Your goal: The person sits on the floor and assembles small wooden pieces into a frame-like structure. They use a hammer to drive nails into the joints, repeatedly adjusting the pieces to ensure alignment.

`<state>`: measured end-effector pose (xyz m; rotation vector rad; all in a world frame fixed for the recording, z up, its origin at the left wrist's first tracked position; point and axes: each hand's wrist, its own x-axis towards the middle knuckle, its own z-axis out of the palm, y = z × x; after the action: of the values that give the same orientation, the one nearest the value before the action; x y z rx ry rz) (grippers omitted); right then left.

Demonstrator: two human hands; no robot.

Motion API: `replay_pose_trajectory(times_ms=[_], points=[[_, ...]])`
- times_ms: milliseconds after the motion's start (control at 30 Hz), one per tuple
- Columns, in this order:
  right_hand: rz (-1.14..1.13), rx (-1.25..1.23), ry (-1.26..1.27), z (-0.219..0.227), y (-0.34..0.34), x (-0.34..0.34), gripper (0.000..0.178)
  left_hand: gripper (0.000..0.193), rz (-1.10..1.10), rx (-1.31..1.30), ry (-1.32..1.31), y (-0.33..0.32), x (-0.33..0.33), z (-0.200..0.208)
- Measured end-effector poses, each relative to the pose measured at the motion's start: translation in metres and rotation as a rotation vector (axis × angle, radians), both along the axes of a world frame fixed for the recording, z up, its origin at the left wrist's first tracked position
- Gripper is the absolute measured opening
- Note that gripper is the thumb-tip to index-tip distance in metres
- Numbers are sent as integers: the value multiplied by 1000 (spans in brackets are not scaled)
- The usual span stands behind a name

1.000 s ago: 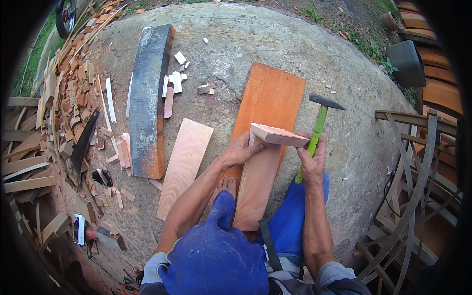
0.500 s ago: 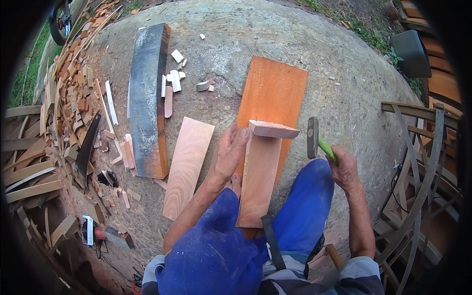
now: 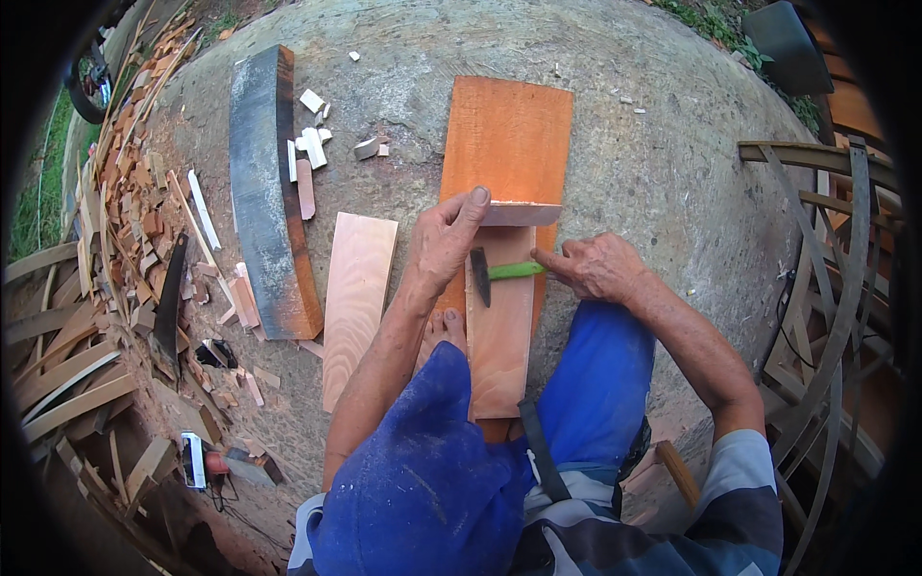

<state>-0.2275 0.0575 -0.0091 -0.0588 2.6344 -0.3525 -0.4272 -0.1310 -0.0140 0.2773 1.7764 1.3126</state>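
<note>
The hammer (image 3: pixel 517 271) is hovering over the pale board's (image 3: pixel 499 355) left edge, the right hand's fingers closing round its green handle. The left hand is resting by the crosspiece's (image 3: pixel 521 215) left end; I can't tell its grip. Beyond, the orange board (image 3: pixel 509 134) is lying underneath.

No text, label, brand, number or sign can be read on anything around the hammer (image 3: pixel 501 273) or on the hammer itself; the person's dark strap (image 3: pixel 544 451), below and to the right of the hammer, bears a small pale mark (image 3: pixel 533 465), too small to tell whether it is lettering
</note>
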Motion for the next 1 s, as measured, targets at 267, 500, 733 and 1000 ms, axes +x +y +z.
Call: replay_pose_trajectory(times_ms=[267, 500, 733, 1000], points=[[147, 12, -78, 6, 0, -9, 46, 57, -83, -76, 21, 7, -12, 7], [-27, -34, 7, 2, 1, -10, 45, 58, -70, -73, -28, 7, -12, 9], [52, -19, -27, 5, 5, -11, 46, 60, -41, -28, -45, 8, -11, 9], [-13, -6, -74, 0, 8, -16, 46, 60, -35, -13, -40, 10, -12, 9]])
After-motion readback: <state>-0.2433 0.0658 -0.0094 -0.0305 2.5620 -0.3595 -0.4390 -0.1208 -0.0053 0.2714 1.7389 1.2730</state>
